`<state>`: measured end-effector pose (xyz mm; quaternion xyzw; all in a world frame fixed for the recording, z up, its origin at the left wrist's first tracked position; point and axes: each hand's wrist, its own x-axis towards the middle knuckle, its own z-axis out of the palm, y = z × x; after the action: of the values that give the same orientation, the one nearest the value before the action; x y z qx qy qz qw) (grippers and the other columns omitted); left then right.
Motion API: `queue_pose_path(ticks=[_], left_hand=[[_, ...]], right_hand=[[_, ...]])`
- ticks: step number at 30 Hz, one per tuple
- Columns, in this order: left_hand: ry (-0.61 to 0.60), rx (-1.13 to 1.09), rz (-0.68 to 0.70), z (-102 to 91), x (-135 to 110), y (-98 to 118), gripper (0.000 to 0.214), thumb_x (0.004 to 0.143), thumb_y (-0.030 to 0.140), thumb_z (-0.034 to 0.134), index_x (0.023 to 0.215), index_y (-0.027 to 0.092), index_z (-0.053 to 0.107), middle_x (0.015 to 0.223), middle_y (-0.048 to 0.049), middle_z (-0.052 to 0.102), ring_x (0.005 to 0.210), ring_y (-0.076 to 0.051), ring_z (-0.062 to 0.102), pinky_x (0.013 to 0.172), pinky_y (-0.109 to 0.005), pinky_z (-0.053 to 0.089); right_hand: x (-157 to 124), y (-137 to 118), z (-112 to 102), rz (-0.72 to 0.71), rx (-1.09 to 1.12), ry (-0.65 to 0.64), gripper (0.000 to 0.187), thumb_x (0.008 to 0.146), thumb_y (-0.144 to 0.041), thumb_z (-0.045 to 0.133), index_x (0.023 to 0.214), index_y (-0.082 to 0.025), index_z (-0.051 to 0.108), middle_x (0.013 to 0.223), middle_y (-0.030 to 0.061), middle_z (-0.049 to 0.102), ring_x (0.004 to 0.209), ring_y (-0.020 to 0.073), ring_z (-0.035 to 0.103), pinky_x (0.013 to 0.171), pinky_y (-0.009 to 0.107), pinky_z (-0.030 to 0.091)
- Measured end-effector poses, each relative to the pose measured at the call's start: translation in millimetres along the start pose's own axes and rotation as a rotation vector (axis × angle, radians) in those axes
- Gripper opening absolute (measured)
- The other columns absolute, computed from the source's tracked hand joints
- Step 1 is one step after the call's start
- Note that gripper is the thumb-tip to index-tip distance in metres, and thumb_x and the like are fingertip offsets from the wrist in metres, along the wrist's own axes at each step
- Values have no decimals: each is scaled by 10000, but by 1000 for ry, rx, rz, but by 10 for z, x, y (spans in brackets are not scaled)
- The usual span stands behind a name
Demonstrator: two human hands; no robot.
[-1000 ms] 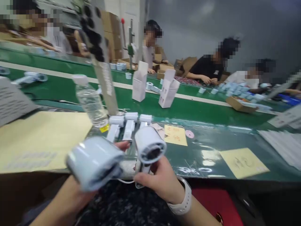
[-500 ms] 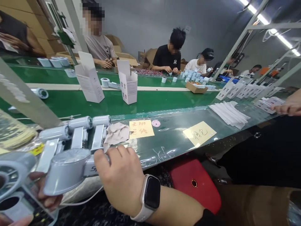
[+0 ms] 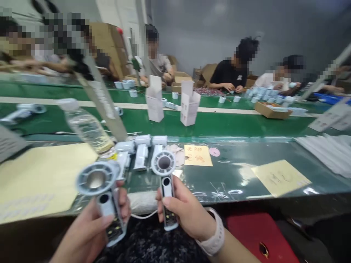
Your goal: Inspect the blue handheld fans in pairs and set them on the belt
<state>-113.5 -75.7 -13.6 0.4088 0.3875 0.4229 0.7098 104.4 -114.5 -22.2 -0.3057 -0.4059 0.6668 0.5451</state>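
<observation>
My left hand (image 3: 98, 215) is closed around the handle of a pale blue handheld fan (image 3: 96, 179), its round ringed head turned up toward me. A second handheld fan (image 3: 163, 163) of the same kind is gripped in my right hand (image 3: 185, 206), with the thumb on the front of its handle. Both handles have a dark front panel and a round black spot near the head. The two fans are held upright side by side, apart from each other, over the near edge of the bench. Just beyond them lie several more fans (image 3: 141, 155) in a row.
A clear bottle (image 3: 89, 128) stands left beside a metal post and yellow paper (image 3: 46, 171). A cloth (image 3: 177, 153) and handwritten notes (image 3: 281, 179) lie on the bench. Two open white boxes (image 3: 189, 106) stand on the green belt (image 3: 233, 124). Co-workers sit across; a red stool (image 3: 257, 233) is below right.
The view has swung left. My right hand has moved back toward me, lifting its fan upright and turning the ringed side to face me. The left fan has come fully into view.
</observation>
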Motion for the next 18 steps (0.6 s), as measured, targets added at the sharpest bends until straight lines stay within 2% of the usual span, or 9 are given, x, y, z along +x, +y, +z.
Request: queue_pose_path(ticks=[2, 4, 7, 9, 14, 18], left_hand=[[-26, -25, 39, 154, -89, -9, 507, 675, 388, 817, 1121, 297, 595, 861, 15, 579, 665, -143, 559, 603, -284, 487], [-118, -51, 79, 243, -131, -21, 516, 713, 408, 788, 1168, 303, 569, 870, 14, 567, 662, -144, 564, 608, -294, 488], [-259, -19, 125, 235, -141, -45, 457, 776, 390, 746, 1177, 273, 560, 850, 0, 573, 658, -141, 563, 602, -283, 470], [-301, 19, 138, 192, -139, -59, 403, 801, 387, 727, 1143, 243, 571, 824, -13, 594, 665, -144, 564, 607, -279, 459], [-260, 8, 140, 169, -154, -59, 360, 793, 406, 731, 1071, 224, 589, 842, -31, 624, 736, -165, 573, 675, -302, 471], [-250, -45, 141, 199, -136, -62, 365, 773, 404, 751, 1050, 218, 602, 828, -25, 613, 713, -157, 574, 642, -285, 468]], right_hand=[[-51, 42, 9, -5, 124, -18, 373, 809, -423, 741, 1040, -209, 540, 895, -3, 575, 647, 98, 562, 601, 250, 507], [-89, 61, 32, 3, 178, -24, 350, 812, -384, 751, 1049, -201, 570, 932, 11, 587, 686, 99, 583, 626, 243, 514], [-97, 81, 80, 38, 194, -19, 329, 819, -376, 742, 1051, -204, 585, 921, 11, 592, 641, 96, 584, 571, 230, 495], [-80, 97, 115, 34, 163, -5, 349, 829, -384, 730, 1093, -217, 573, 920, 8, 582, 643, 106, 574, 565, 240, 492], [-53, 115, 178, -7, 39, 14, 407, 861, -398, 702, 1200, -248, 533, 955, 13, 559, 746, 136, 543, 663, 275, 502], [-52, 136, 189, 6, 52, -8, 497, 858, -387, 706, 1287, -252, 497, 994, 27, 569, 770, 140, 548, 671, 272, 498]])
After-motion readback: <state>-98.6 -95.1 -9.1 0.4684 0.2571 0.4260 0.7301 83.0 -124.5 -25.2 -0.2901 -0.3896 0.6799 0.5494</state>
